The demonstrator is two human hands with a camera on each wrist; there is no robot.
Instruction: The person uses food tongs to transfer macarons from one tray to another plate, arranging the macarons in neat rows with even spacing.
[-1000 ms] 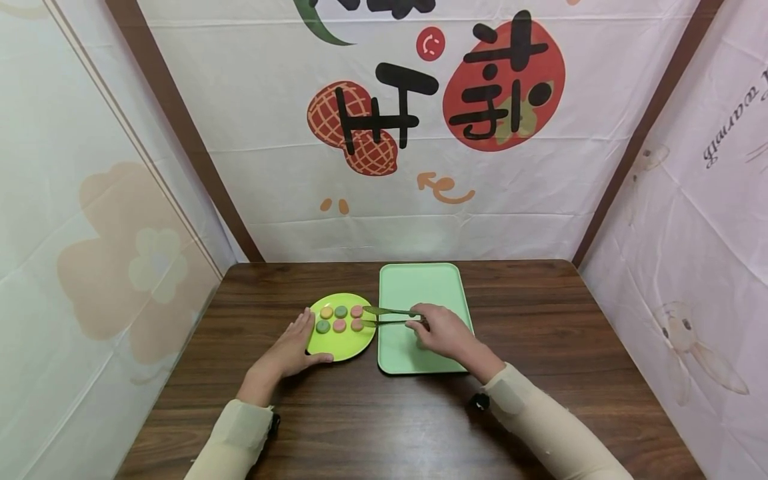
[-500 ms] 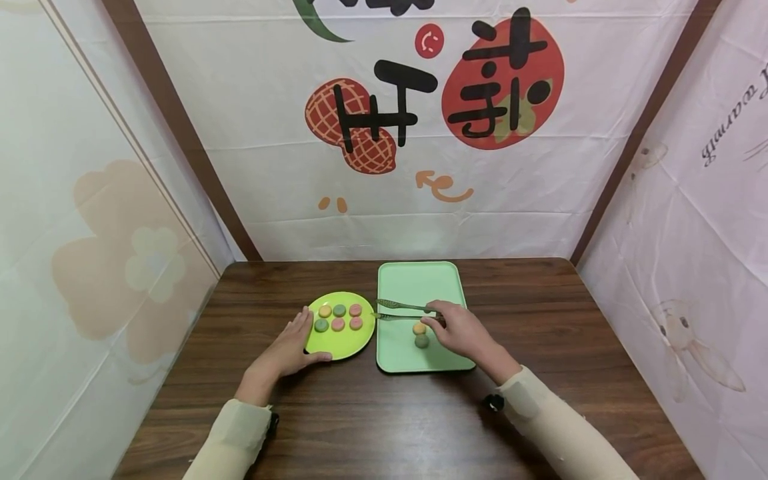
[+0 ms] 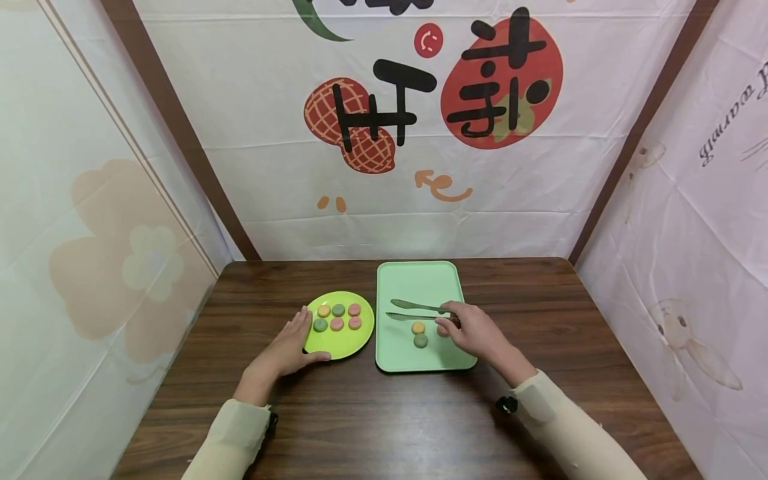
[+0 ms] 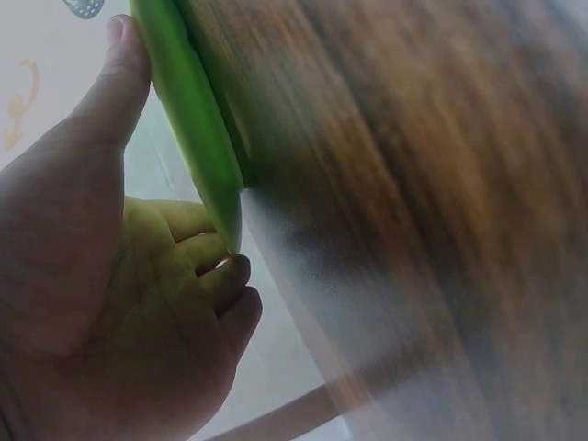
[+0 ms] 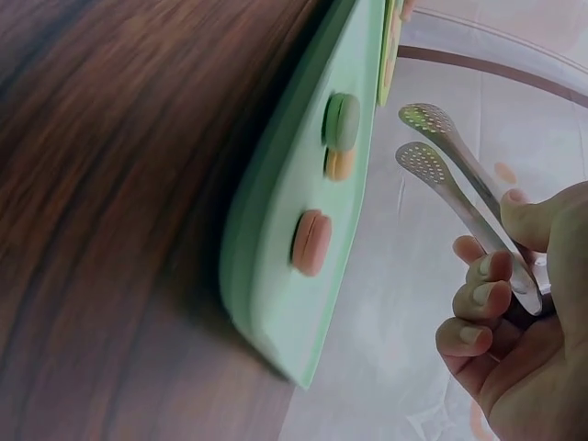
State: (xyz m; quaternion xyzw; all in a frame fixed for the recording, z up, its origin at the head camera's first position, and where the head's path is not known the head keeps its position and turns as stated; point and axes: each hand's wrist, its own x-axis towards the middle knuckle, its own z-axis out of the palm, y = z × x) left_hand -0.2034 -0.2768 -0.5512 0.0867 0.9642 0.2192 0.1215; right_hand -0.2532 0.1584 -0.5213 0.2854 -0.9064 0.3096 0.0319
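My left hand (image 3: 285,347) rests against the left edge of a lime-green plate (image 3: 345,347), its fingers extended along the rim and its thumb at the near side. Several macarons in yellow, green and pink sit on that plate in two rows. With my right hand (image 3: 480,333) I hold metal tongs (image 5: 464,208) over a mint-green tray (image 3: 414,280); their perforated tips are apart, with nothing between them. On the tray lie a yellow macaron (image 3: 418,328), a green macaron (image 3: 421,341) and a pink macaron (image 5: 312,243). In the head view my right fingers partly cover the pink one.
Plate and tray stand side by side on a dark wooden table (image 3: 384,427), with a narrow gap between them. Printed white cloth (image 3: 270,180) hangs behind the table and along both sides. Bare wood stretches in front of the plate and tray.
My right hand has drawn the tongs rightward, from the plate's right edge to over the tray. The tray's macarons have come into view from beneath the hand. My left hand stays at the plate.
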